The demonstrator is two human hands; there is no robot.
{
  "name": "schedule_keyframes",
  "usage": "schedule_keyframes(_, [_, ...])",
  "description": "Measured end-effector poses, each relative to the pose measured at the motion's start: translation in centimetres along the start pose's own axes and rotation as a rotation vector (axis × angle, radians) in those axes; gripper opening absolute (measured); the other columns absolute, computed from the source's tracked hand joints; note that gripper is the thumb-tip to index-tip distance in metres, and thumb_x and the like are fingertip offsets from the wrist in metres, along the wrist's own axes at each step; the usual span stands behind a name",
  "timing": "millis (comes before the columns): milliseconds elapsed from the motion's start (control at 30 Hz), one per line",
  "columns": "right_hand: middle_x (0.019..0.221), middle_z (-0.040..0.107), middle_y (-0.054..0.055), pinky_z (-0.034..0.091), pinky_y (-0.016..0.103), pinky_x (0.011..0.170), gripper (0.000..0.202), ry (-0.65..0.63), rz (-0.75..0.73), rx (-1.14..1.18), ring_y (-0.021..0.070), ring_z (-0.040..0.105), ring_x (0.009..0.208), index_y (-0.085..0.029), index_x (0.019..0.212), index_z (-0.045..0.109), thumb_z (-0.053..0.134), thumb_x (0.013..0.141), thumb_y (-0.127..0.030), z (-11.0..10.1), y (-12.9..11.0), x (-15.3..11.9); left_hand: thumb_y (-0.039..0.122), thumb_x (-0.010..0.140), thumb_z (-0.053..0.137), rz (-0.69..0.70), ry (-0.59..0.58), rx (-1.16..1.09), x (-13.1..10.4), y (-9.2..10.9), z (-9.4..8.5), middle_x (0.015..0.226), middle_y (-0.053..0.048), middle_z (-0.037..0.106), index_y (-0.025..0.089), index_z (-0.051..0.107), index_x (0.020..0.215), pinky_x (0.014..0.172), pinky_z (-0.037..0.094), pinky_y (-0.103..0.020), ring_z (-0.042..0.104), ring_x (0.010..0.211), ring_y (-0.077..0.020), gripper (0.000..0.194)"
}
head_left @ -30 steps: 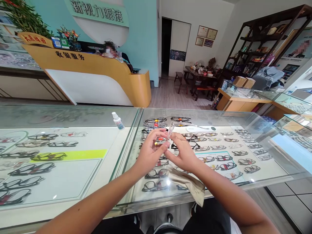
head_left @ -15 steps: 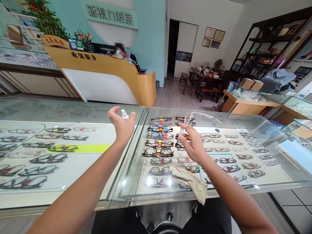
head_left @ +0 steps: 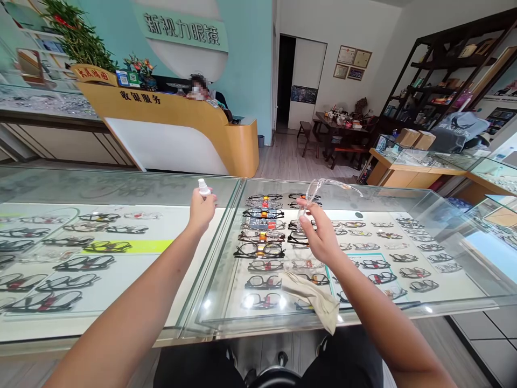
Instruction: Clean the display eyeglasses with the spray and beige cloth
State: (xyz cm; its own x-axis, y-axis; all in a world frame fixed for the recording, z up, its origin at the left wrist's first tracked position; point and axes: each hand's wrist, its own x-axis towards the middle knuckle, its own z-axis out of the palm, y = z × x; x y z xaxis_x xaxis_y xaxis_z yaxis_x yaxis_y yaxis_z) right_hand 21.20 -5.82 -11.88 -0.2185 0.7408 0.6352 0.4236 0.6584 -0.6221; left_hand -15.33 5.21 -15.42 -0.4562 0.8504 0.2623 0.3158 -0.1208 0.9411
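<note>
The left hand (head_left: 202, 211) is wrapped around a little bottle (head_left: 204, 188), and its white top pokes out. The right hand (head_left: 322, 234) pinches some see-through glasses (head_left: 319, 184) up over the glass case (head_left: 210, 304). A tan cloth (head_left: 315, 297) lies on the case near its front edge. Lots of other glasses (head_left: 376, 264) sit in rows. Across the room, a person (head_left: 221, 101) is behind a big yellow desk (head_left: 177, 111), and a leafy plant (head_left: 76, 40) stands at the left.
</note>
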Motion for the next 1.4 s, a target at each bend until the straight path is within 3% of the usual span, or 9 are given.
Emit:
schedule_keyframes(133, [0.155,0.07,0.013,0.05,0.052,0.125,0.042,-0.007,0.023,0.049,0.0281,0.065,0.146,-0.026,0.152,0.062,0.046,0.116,-0.043,-0.1,-0.5,0.0,0.054,0.073,0.072,-0.072,-0.228,-0.245,-3.1,4.6,1.2,0.086,-0.001,0.053,0.024,0.052,0.098,0.053,0.043,-0.022,0.053,0.072,-0.0153,0.044])
schedule_keyframes(300, [0.144,0.075,0.012,0.051,0.047,0.121,0.04,-0.057,0.057,0.134,0.027,0.068,0.138,-0.025,0.143,0.067,0.045,0.116,-0.047,0.0,-1.0,-0.1,0.1,0.073,0.058,-0.246,-0.686,-0.462,-8.4,9.0,2.1,0.064,0.0,0.039,0.024,0.051,0.073,0.041,0.022,-0.021,0.038,0.055,-0.0144,0.077])
schedule_keyframes(400, [0.136,0.077,0.009,0.052,0.044,0.116,0.039,-0.122,0.105,0.274,0.0253,0.071,0.13,-0.026,0.135,0.071,0.047,0.116,-0.05,0.1,-1.4,-0.1,0.104,0.073,0.059,-0.378,-0.972,-0.63,-10.4,9.8,2.3,0.057,0.002,0.033,0.023,0.049,0.064,0.04,0.018,-0.02,0.032,0.052,-0.013,0.082])
schedule_keyframes(567, [0.127,0.078,0.008,0.051,0.04,0.112,0.037,-0.227,0.144,0.468,0.0243,0.071,0.123,-0.025,0.126,0.075,0.05,0.115,-0.051,0.1,-2.2,-0.2,0.1,0.08,0.057,-0.434,-1.172,-0.744,-11.5,9.7,2.6,0.049,0.003,0.031,0.021,0.045,0.058,0.036,0.021,-0.02,0.031,0.045,-0.0114,0.083])
schedule_keyframes(700, [0.122,0.078,0.007,0.053,0.038,0.105,0.038,-0.287,0.186,0.535,0.0229,0.07,0.114,-0.025,0.124,0.076,0.052,0.115,-0.052,0.2,-2.5,-0.3,0.099,0.08,0.056,-0.404,-1.181,-0.731,-11.9,9.6,2.8,0.048,0.003,0.031,0.021,0.045,0.057,0.035,0.022,-0.021,0.03,0.043,-0.0111,0.082])
schedule_keyframes(867, [0.121,0.079,0.007,0.054,0.037,0.099,0.041,-0.363,0.213,0.613,0.0207,0.07,0.102,-0.024,0.123,0.078,0.055,0.113,-0.056,0.9,-2.3,-0.5,0.094,0.08,0.062,-0.293,-1.013,-0.542,-12.8,9.7,3.4,0.054,0.001,0.042,0.019,0.054,0.063,0.042,0.024,-0.021,0.036,0.048,-0.011,0.077])
schedule_keyframes(1033, [0.124,0.079,0.008,0.053,0.037,0.101,0.039,-0.434,0.199,0.665,0.0207,0.07,0.106,-0.024,0.123,0.079,0.055,0.114,-0.054,1.4,-2.6,-0.7,0.089,0.083,0.061,-0.241,-0.891,-0.398,-13.3,9.6,3.6,0.059,-0.001,0.049,0.019,0.055,0.066,0.046,0.03,-0.023,0.04,0.051,-0.0113,0.072])
schedule_keyframes(1267, [0.123,0.079,0.007,0.052,0.036,0.101,0.039,-0.486,0.138,0.703,0.0195,0.067,0.103,-0.024,0.124,0.08,0.052,0.116,-0.05,1.5,-3.0,-0.8,0.09,0.086,0.054,-0.254,-0.858,-0.314,-13.7,9.1,3.7,0.061,-0.002,0.052,0.019,0.056,0.068,0.048,0.031,-0.025,0.043,0.053,-0.0125,0.073])
schedule_keyframes(1400, [0.123,0.079,0.008,0.055,0.037,0.095,0.039,-0.424,0.197,0.78,0.0209,0.07,0.1,-0.025,0.126,0.08,0.057,0.113,-0.053,1.4,-2.7,-0.7,0.092,0.085,0.055,-0.248,-0.849,-0.35,-14.0,9.6,3.7,0.061,0.0,0.049,0.02,0.054,0.07,0.048,0.028,-0.024,0.04,0.052,-0.0115,0.074])
